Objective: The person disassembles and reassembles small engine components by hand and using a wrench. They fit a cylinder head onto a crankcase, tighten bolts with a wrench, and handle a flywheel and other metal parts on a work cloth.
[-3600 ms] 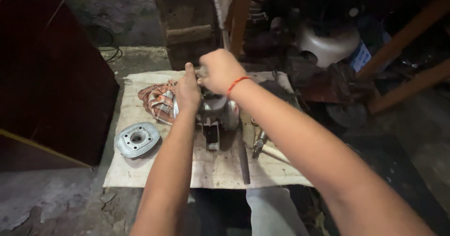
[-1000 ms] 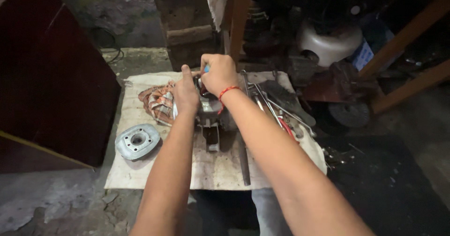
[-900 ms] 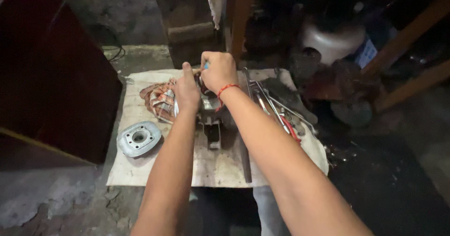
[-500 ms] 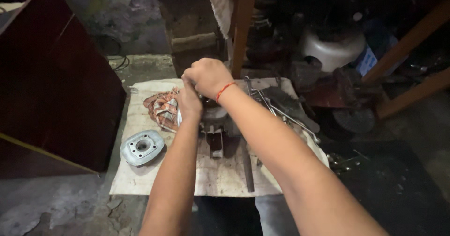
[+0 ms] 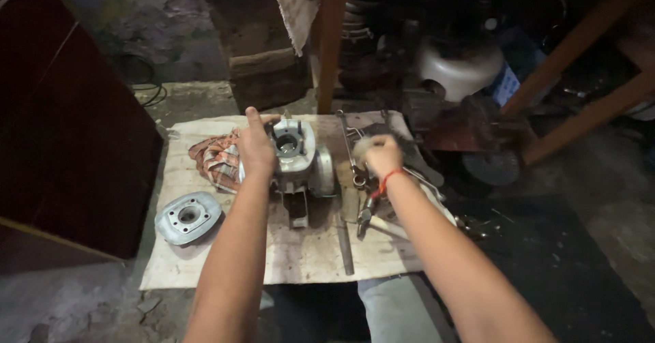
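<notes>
Your left hand (image 5: 256, 148) rests against the left side of the engine block (image 5: 298, 157), fingers wrapped on its casing and thumb raised toward the top edge. Your right hand (image 5: 380, 155) hangs over the tools (image 5: 363, 200) just right of the block; it is blurred, its fingers appear curled together, and you cannot tell whether they grip anything. A red thread circles that wrist.

The engine block is grey cast metal, standing upright near the middle of the cardboard sheet (image 5: 218, 261), with a round open bore on top and a rounded cover on its right face. A dark bracket projects from its lower front.

A copper-wound coil (image 5: 215, 160) lies touching the block's left side, behind your left hand. A round finned metal cover (image 5: 187, 217) lies flat near the sheet's left edge, well apart from the block.

Both forearms extend forward from the bottom edge, roughly parallel, the left one straight, the right angled inward.
</notes>
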